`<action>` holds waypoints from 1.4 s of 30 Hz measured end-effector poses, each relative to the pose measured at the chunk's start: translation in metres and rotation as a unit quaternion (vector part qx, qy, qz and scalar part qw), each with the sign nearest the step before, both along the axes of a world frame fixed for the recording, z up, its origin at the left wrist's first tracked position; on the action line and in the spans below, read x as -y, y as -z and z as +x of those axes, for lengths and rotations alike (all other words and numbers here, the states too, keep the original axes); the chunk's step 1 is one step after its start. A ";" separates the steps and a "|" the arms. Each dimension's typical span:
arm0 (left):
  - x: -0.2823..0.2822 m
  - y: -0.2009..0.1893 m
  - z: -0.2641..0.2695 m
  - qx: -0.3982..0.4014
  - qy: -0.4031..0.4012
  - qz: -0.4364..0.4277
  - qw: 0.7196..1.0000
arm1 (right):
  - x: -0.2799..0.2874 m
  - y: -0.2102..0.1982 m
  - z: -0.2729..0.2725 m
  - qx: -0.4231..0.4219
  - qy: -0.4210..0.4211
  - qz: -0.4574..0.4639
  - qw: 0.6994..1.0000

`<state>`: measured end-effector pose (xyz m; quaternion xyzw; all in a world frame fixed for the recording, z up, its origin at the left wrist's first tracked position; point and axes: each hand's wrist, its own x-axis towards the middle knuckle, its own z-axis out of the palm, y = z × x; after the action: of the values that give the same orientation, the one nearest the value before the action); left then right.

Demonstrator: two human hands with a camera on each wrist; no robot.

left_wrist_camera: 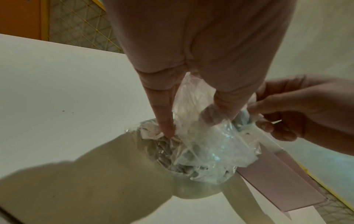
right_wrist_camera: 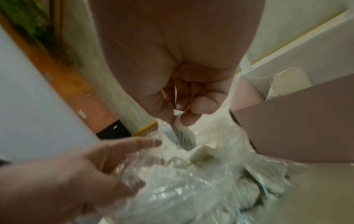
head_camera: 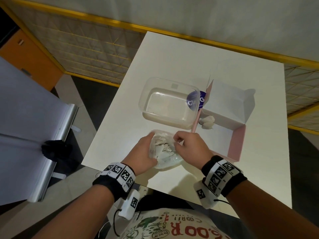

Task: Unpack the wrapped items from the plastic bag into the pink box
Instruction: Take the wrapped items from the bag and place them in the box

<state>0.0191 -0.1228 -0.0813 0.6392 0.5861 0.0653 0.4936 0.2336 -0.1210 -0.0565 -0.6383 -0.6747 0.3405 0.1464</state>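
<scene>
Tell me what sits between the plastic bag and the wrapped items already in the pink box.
Only the pink box's near left wall, seen in the head view, separates the plastic bag from the wrapped items.

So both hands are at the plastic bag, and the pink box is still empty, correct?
Not quite. Both the left hand and right hand are at the bag, but the pink box is not empty: the head view shows one wrapped item already lying inside it.

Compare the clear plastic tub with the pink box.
The clear plastic tub is see-through with rounded corners; the pink box is opaque card with square corners and folded-out flaps. The tub looks empty; the box holds two wrapped items. Both sit open on the white table, side by side.
</scene>
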 end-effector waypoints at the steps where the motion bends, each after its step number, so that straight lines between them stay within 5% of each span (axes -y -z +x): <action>1: 0.000 -0.001 0.000 0.004 0.002 0.003 1.000 | 0.000 -0.005 0.002 -0.031 0.018 -0.002 0.999; 7: -0.003 0.000 0.000 0.025 0.009 0.008 1.000 | -0.002 -0.012 0.008 -0.204 0.108 -0.140 0.963; 15: -0.004 0.009 -0.002 0.011 0.012 -0.013 1.000 | -0.017 -0.039 0.042 -0.405 0.277 -0.094 0.867; 24: -0.005 0.009 -0.003 0.000 0.016 -0.026 1.000 | -0.042 -0.011 0.094 -0.226 0.392 -0.155 0.878; 32: -0.005 0.009 -0.002 -0.010 0.013 -0.025 1.000 | -0.065 0.023 0.093 -0.095 0.344 -0.248 0.901; 36: -0.005 0.011 -0.003 -0.011 0.010 -0.019 1.000 | -0.062 0.030 0.090 -0.130 0.428 -0.192 0.874; 42: -0.004 0.012 -0.001 -0.030 0.000 -0.010 1.000 | -0.044 0.012 0.073 -0.076 0.305 -0.038 0.949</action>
<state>0.0184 -0.1191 -0.0936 0.6359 0.6014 0.0406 0.4820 0.3064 -0.0770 -0.0685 -0.7908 -0.4214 0.3526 0.2695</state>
